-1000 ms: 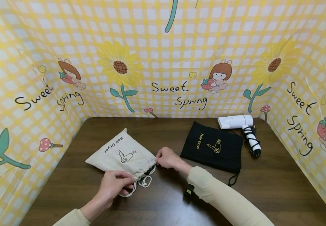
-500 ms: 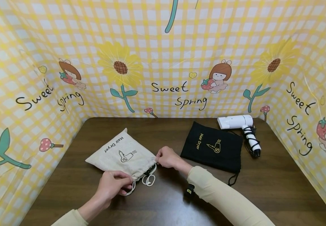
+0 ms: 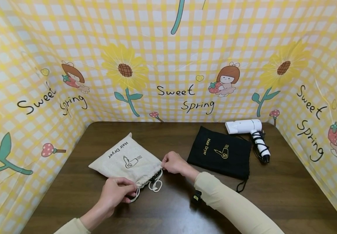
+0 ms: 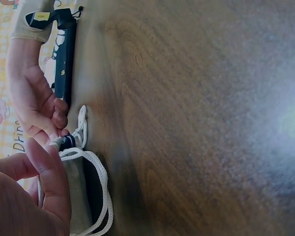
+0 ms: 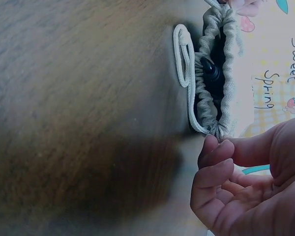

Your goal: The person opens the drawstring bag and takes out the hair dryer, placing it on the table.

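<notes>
On the left half of the table lies a cream drawstring bag (image 3: 127, 159) printed "Hair Dryer", its gathered mouth facing the near right. My left hand (image 3: 116, 192) pinches the near corner of that mouth. At the opposite corner my right hand (image 3: 175, 163) pinches the cloth between thumb and fingers. The right wrist view shows the mouth partly open, with a black object (image 5: 212, 71) inside; most of it is hidden. White drawstring (image 3: 156, 185) loops hang from both corners of the mouth, and one long loop (image 4: 105, 191) curves below my left hand.
A black drawstring bag (image 3: 219, 152) with gold "Hair Dryer" print lies right of my right hand. Behind it at the far right is a white hair dryer (image 3: 243, 126), black cord wound round its handle. Patterned cloth (image 3: 168, 65) stands round the brown table (image 3: 168, 211).
The white cord loop at the right corner has swung right, and the loop by my left hand has shifted slightly. Both hands keep their hold on the bag's mouth, nearly still.
</notes>
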